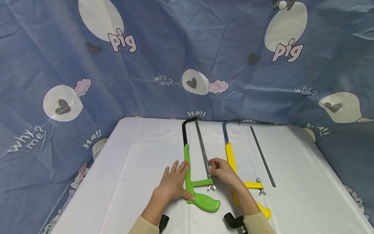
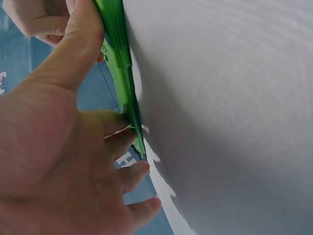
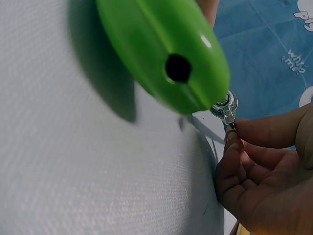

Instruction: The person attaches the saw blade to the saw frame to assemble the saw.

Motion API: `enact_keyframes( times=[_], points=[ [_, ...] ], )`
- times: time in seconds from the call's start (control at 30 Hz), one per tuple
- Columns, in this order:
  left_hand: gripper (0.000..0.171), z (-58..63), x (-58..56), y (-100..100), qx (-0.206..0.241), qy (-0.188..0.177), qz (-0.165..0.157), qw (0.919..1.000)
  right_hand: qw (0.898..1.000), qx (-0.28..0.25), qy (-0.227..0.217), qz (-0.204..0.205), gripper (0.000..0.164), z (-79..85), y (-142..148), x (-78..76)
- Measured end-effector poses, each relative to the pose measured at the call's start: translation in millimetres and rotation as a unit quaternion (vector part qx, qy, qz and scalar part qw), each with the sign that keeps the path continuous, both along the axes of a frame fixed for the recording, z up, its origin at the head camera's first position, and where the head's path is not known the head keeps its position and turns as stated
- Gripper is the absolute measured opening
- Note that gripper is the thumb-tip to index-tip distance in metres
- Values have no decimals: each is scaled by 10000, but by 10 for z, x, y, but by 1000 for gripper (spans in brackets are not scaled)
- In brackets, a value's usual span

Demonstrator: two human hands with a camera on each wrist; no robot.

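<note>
A green hacksaw (image 1: pixel 205 202) lies on the white table with its black front bow pointing away from me. My left hand (image 1: pixel 173 182) rests on its frame, fingers spread and fairly straight, thumb against the top of the handle. Along the saw's right side runs a dark blade (image 1: pixel 202 146), up to the tip of the bow. My right hand (image 1: pixel 223 170) pinches the blade's near end between thumb and fingertips, close to the wing nut (image 1: pixel 211 187). In the right wrist view, the handle's butt (image 3: pixel 178 68) fills the top, and the pinched blade end is mostly covered by the fingers.
A yellow hacksaw (image 1: pixel 230 157) with no blade fitted lies to the right, partly under my right forearm. Beyond it lies a loose dark blade (image 1: pixel 263 157). A blue printed cloth (image 1: pixel 163 58) hangs behind the white table (image 1: pixel 146 146).
</note>
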State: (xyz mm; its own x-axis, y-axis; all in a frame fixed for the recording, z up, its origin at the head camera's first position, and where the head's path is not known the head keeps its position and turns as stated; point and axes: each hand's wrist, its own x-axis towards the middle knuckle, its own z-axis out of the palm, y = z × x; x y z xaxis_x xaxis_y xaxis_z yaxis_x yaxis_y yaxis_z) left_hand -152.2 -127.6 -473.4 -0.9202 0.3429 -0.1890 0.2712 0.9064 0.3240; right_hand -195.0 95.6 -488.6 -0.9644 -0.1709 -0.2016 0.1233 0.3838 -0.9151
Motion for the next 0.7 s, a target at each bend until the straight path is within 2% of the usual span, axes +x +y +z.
enact_keyframes(
  times=[0.3, 0.7],
  points=[
    [132, -16, 3, -1, 35, 43, -8, 10000, 10000, -23, -38, -43, 38, 3, -8, 16],
    [130, -3, 8, -2, 1, 35, -32, 10000, 9995, 197, 135, -230, 37, -13, -14, 35]
  ],
)
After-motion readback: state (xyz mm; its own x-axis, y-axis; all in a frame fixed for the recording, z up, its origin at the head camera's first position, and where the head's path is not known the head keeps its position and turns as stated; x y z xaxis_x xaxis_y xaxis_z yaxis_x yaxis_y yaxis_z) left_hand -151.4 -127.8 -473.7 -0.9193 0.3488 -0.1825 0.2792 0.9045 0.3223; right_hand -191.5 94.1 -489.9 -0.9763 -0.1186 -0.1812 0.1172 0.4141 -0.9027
